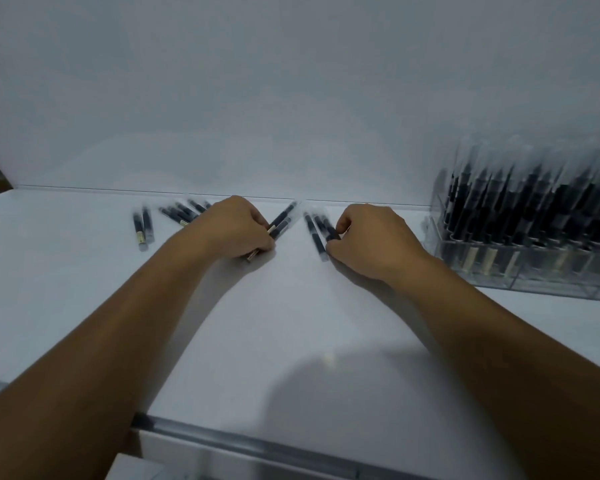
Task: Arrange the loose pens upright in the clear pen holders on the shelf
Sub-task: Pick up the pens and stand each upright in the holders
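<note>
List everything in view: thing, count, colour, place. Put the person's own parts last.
Shelf: one, white, fills the lower picture, metal strip along its front edge.
Back wall: one, white, behind the shelf.
Clear pen holder: at least one, transparent, far right of the shelf, packed with upright dark pens; count too blurred to tell.
Far-left pens: two, dark with pale ends, lying flat.
Pen cluster: several, dark, lying flat behind the left wrist.
Pens at the left hand: about two, dark, lying aslant.
Pens at the right hand: about three, dark, lying flat.
Left hand: fingers closed on its pens.
Right hand: fingertips pinching one pen.
</note>
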Available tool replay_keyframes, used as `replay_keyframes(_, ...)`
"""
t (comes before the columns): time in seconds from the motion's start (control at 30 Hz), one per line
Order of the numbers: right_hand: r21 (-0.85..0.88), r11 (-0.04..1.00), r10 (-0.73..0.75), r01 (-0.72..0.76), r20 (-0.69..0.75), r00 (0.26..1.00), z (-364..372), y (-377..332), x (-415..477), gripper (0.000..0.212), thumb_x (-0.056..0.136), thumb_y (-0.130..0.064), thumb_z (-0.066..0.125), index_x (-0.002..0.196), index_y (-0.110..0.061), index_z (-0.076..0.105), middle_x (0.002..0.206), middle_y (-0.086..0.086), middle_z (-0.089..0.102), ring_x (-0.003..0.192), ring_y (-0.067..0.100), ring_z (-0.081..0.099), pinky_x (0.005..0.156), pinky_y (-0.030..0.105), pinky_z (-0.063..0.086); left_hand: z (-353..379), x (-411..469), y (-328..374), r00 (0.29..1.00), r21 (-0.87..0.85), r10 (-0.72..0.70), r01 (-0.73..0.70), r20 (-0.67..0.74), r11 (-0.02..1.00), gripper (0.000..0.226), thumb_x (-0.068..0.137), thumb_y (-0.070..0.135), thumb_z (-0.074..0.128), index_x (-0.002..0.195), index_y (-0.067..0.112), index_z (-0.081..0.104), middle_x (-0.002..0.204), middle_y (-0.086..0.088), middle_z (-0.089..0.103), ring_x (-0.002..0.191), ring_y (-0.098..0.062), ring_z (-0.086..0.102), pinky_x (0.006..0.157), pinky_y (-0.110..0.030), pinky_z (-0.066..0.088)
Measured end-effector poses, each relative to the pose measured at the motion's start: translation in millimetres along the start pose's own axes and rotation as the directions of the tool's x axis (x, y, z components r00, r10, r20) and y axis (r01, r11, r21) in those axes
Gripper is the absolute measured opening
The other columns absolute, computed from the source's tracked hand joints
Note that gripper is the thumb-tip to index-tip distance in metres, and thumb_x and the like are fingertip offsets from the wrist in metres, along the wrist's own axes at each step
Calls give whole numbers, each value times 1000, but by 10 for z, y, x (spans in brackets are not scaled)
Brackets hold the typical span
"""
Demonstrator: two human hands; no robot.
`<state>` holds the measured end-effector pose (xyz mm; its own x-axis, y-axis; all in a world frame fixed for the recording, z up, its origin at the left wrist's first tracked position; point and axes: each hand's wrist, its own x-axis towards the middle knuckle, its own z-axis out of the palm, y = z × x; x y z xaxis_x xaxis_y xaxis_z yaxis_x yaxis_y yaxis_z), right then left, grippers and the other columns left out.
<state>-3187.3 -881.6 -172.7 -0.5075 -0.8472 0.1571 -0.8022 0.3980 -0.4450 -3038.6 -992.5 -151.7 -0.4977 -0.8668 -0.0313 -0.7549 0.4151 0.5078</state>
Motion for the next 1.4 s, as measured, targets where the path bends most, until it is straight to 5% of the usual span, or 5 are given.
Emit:
replay_keyframes(0.27,226,973,59,-51,-31,998,-39,53,-41,14,86,-20,62,89,-11,72,92,4,71,90,23,64,78,32,53,80,-30,-156,996,-334,-13,-19,-92,942,2,75,11,74,74,10,74,62,-10,64,54,-17,55,62,-32,50)
replay_keyframes(0.53,491,868,-8,72,-131,991,-455,-120,-348,6,86,-24,64,90,-29,63,77,-14,61,79,11,62,73,32,52,41,-257,18,975,-824,143,-222,-172,522,17,86,9,68,101,15,71,81,4,71,77,-13,66,78,-27,55)
replay_keyframes(0.77,560,817,-7,141,-235,972,-891,219,-828,8,85,-22,71,88,-26,64,77,-7,68,75,18,67,73,38,58,163,-595,489,933,-877,323,-284,-160,387,35,71,20,72,105,15,70,89,3,73,82,-14,67,87,-34,55)
replay_keyframes(1.03,576,803,155,154,-452,878,-1435,887,-1173,7,89,-25,69,85,-20,67,79,-1,70,69,8,67,61,17,51,632,-951,1247,859,-967,508,-183,-70,175,37,74,15,69,110,12,66,96,1,74,87,-12,69,79,-27,57)
replay_keyframes(1.4,474,876,168,90,-474,864,-1428,1152,-1012,9,87,-22,72,86,-24,64,84,2,72,74,10,71,69,26,55,1009,-1079,1376,857,-991,515,-61,9,117,35,70,9,70,105,13,68,94,-3,74,83,-13,68,70,-22,55)
